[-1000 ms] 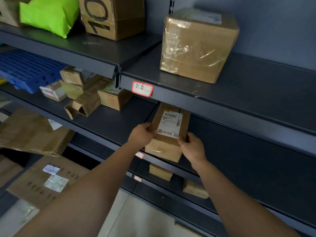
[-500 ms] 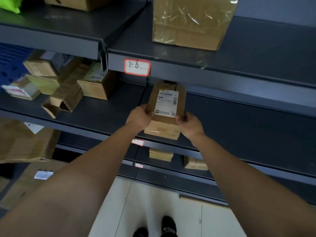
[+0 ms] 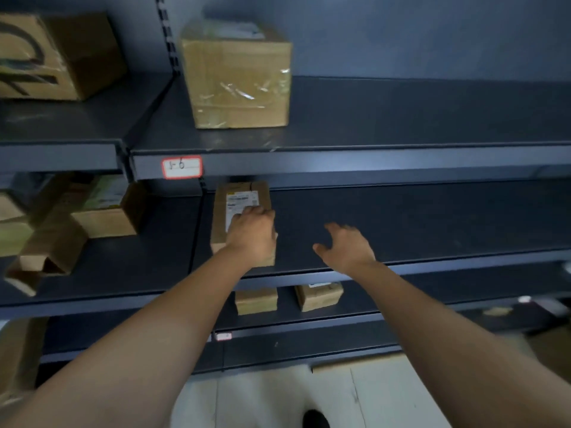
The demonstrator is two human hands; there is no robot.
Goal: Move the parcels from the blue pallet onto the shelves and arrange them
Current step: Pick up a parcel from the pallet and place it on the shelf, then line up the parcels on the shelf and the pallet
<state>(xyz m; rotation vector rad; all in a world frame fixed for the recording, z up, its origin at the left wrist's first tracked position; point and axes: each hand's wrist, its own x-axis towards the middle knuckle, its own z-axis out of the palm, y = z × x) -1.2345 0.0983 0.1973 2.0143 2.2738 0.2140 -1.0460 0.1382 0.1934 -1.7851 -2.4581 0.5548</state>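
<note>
A slim brown parcel (image 3: pixel 238 193) with a white shipping label lies lengthwise on the middle dark shelf (image 3: pixel 432 217), just right of the upright divider. My left hand (image 3: pixel 251 234) rests flat on top of it and covers its near half and part of the label. About a hand's width to the right, my right hand (image 3: pixel 346 247) hovers over the bare shelf with its fingers spread, touching nothing.
A taped cardboard box (image 3: pixel 238 84) stands on the upper shelf above a tag (image 3: pixel 181 166) marked 1-6, with a marked box (image 3: pixel 55 57) further left. Several boxes (image 3: pixel 105 217) crowd the middle shelf's left bay. Two small boxes (image 3: pixel 255 300) (image 3: pixel 318 296) sit one shelf below.
Both hands gripped the parcel's sides before. The parcel now lies deeper on the shelf, my right hand has let go and moved right, and my left hand lies on top.
</note>
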